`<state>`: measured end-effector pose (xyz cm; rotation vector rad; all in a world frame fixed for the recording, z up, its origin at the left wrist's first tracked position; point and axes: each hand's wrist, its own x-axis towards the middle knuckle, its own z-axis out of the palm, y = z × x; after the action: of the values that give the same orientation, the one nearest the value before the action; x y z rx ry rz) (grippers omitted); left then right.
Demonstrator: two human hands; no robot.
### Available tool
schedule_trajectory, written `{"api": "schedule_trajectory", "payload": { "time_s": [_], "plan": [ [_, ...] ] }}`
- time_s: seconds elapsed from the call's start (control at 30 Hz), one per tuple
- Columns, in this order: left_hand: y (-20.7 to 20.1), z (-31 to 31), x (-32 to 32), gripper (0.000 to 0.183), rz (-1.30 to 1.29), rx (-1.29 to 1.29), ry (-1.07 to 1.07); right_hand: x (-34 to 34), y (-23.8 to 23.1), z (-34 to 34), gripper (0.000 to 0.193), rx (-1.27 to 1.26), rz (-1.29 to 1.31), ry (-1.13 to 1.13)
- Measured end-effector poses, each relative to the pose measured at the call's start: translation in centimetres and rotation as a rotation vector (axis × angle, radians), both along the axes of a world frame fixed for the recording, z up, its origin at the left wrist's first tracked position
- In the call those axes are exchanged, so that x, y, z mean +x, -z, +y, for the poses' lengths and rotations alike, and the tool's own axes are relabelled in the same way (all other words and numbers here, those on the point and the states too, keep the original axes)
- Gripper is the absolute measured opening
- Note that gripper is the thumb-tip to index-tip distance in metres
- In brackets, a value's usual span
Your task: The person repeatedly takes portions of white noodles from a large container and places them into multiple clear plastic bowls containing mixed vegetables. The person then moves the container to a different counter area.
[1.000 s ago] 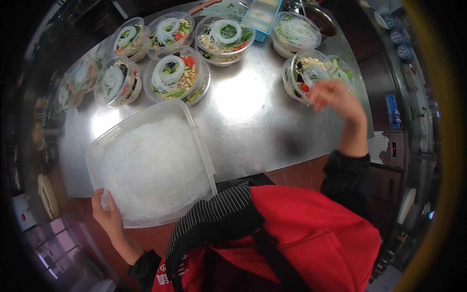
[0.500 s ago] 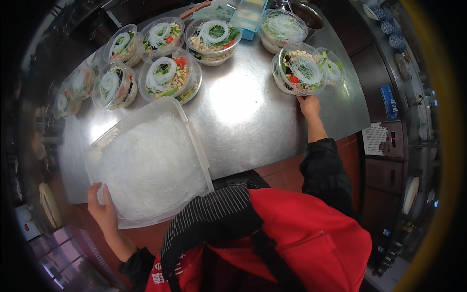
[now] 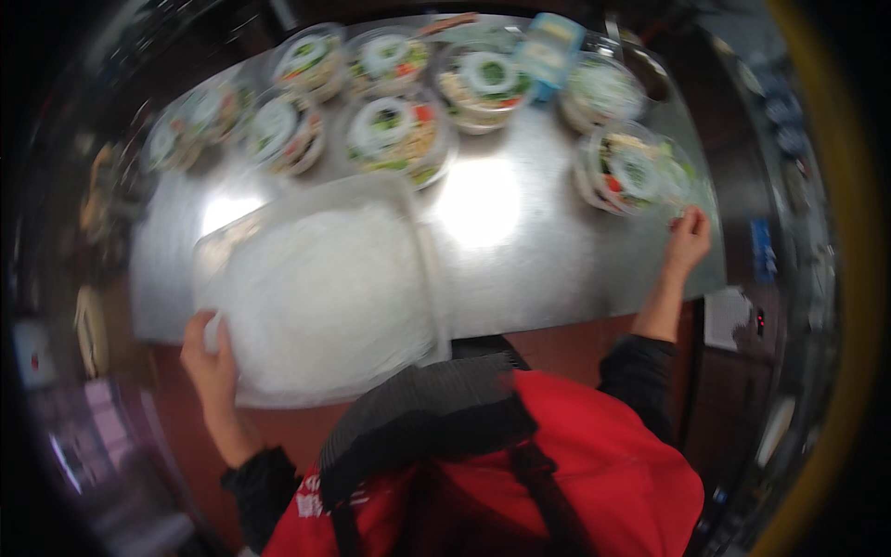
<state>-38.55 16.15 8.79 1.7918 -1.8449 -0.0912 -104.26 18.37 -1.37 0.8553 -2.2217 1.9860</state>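
A translucent plastic tub (image 3: 434, 269) heaped with white glass noodles (image 3: 320, 292) sits at the table's front edge. My left hand (image 3: 212, 357) is closed round its near left corner, thumb inside. At the right, my right hand (image 3: 689, 243) has its fingers bent together beside the rim of a clear bowl (image 3: 682, 174); blur hides whether they hold it. Touching that bowl on its left is a clear bowl of noodles, red pieces and greens (image 3: 624, 176). Behind them stands another noodle-topped bowl (image 3: 601, 93).
Several similar filled clear bowls (image 3: 394, 139) crowd the far left and middle of the steel table (image 3: 520, 269). A light-blue container (image 3: 549, 51) stands at the back, near a brown-handled utensil (image 3: 450, 23). A dark round pan (image 3: 647, 74) is at the back right.
My right hand has moved from the front of the red-and-green bowl to the right, beside the clear bowl next to it. My left hand stays on the tub's corner. The view has shifted.
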Motion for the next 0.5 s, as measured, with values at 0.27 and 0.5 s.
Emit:
{"api": "schedule_trajectory", "payload": {
  "time_s": [0.27,0.5],
  "plan": [
    [0.7,-0.2,3.7,0.020,0.018,0.023,-0.135,10.0,-6.4,-1.2,0.026,0.500,0.283,-0.233],
    [4.2,-0.1,9.6,0.036,0.037,0.096,-0.391,26.6,-3.1,-0.8,0.030,0.653,-0.060,-0.873]
  ]
}}
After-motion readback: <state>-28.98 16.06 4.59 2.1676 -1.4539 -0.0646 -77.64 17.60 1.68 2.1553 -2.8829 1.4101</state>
